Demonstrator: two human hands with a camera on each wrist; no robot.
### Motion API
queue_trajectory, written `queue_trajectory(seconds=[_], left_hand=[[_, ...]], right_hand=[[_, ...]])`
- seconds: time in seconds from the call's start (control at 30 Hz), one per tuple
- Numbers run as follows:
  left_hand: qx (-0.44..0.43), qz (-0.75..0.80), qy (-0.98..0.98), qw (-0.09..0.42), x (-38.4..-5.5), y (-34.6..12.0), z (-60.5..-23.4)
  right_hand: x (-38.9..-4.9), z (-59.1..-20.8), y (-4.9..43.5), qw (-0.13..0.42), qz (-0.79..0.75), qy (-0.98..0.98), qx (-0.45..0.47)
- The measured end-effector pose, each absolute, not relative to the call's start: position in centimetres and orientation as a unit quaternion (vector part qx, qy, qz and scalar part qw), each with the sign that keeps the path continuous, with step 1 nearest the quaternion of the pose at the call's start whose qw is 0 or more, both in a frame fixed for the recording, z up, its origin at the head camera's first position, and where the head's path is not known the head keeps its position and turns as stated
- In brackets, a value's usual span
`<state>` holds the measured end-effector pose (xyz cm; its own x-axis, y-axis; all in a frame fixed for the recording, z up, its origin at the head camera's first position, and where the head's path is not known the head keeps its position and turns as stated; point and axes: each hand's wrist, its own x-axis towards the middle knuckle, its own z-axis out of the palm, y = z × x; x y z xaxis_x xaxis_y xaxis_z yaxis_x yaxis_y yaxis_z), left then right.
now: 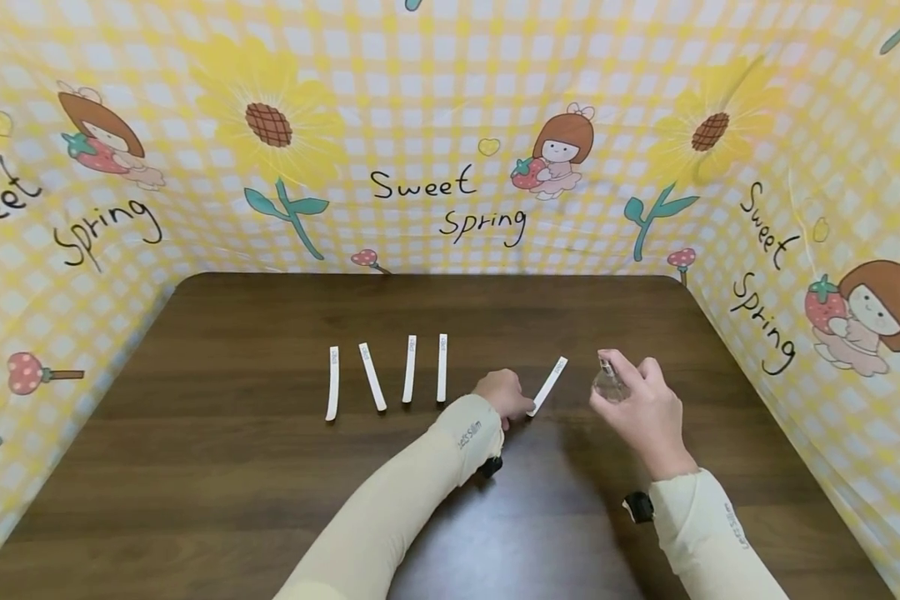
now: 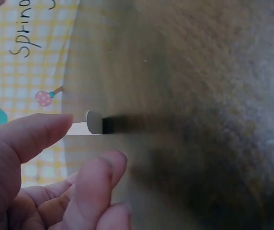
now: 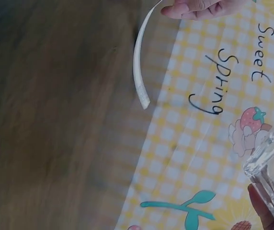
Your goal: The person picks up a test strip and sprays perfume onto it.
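Note:
In my right hand (image 1: 648, 412) I hold a small clear glass spray bottle (image 1: 610, 385), a finger at its top and the thumb lower on its side. The square glass body (image 3: 273, 167) shows at the edge of the right wrist view. My left hand (image 1: 504, 395) is by the near end of a white paper test strip (image 1: 549, 385). In the left wrist view the thumb (image 2: 46, 132) overlaps this strip, whose near end curls up, while the other fingers (image 2: 96, 184) stay apart from it. Small print marks the strip's far end.
Several more white paper strips (image 1: 372, 377) lie spaced in a row on the brown wooden table (image 1: 217, 467), left of my left hand. Yellow checked cloth (image 1: 420, 100) stands around the table's back and sides. Dark wrist cameras (image 1: 640, 507) sit under both sleeves.

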<state>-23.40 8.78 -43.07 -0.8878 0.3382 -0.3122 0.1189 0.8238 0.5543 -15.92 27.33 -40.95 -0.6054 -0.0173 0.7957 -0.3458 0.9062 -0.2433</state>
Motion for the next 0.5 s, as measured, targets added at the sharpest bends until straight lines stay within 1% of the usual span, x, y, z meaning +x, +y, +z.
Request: queue_trajectory(seconds=[0.3, 0.5], left_hand=[[0.102, 0.271, 0.935, 0.206, -23.5, 9.5, -43.5], [0.083, 0.288, 0.932, 0.202, -23.8, 10.2, -44.1]], right_hand=[[-15.2, -41.8, 28.4, 0.416, 0.176, -0.887, 0.093], [-15.4, -41.9, 28.9, 0.423, 0.174, -0.884, 0.095]])
